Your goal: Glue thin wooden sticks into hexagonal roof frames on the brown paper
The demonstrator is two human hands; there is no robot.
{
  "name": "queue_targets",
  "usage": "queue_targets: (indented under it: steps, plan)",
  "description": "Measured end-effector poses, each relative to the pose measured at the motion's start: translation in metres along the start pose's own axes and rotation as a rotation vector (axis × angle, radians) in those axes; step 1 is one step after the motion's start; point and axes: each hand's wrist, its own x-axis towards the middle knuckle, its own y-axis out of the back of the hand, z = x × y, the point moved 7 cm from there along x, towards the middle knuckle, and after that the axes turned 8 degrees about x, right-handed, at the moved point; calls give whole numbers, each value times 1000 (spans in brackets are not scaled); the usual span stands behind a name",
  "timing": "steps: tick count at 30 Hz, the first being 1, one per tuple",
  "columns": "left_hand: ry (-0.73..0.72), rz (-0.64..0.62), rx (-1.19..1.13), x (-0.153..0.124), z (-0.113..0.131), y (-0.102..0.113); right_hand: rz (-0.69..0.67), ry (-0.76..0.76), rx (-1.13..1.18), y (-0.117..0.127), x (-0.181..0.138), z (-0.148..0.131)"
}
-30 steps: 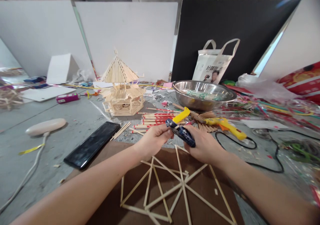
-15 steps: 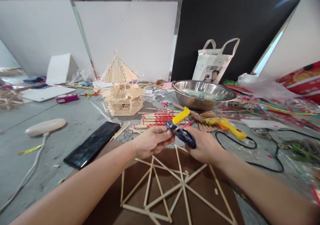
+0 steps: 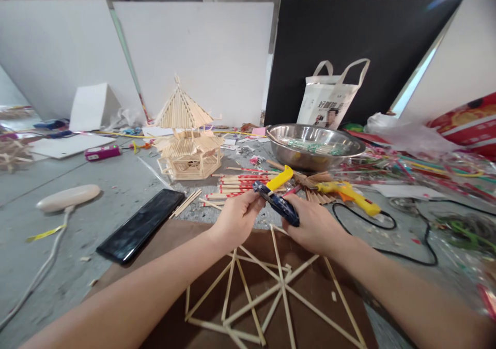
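Note:
My right hand (image 3: pixel 315 222) is wrapped around a dark blue hand tool (image 3: pixel 284 208), whose exact kind I cannot make out. My left hand (image 3: pixel 240 217) is closed in a pinch against the tool's left end; what its fingers hold is hidden. A yellow curved piece (image 3: pixel 281 178) shows just beyond the tool, and I cannot tell whether it belongs to it. Below both hands, a frame of thin wooden sticks (image 3: pixel 284 282), crossing at a hub, lies on a brown board (image 3: pixel 310 328). Red-marked sticks (image 3: pixel 236 183) lie in a pile beyond the hands.
A stick-built pavilion model (image 3: pixel 186 142) stands behind the pile. To the left are a black phone (image 3: pixel 141 227) and a white corded device (image 3: pixel 67 198). A metal basin (image 3: pixel 310 157) and a yellow glue gun (image 3: pixel 351 196) with a black cord sit right, near plastic-wrapped bundles.
The dark blue tool and my right hand have shifted slightly up and left. My left hand has turned, its fingers now tucked closer together at the tool's end. The stick frame stays put.

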Motion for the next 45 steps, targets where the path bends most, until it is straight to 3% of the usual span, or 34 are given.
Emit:
queue_targets:
  steps: [5,19,37,45]
  plan:
    - [18,-95,-109,2,-2,-2,7,49,62,-3,1,2]
    - [333,-361,-676,-5,-16,-20,20,133,129,-1,1,2]
    - [444,-527,-838,-14,-18,-29,-8,185,80,1,-3,-3]
    - [450,-484,-757,-12,-24,-27,-42,96,0,-3,-3,0]
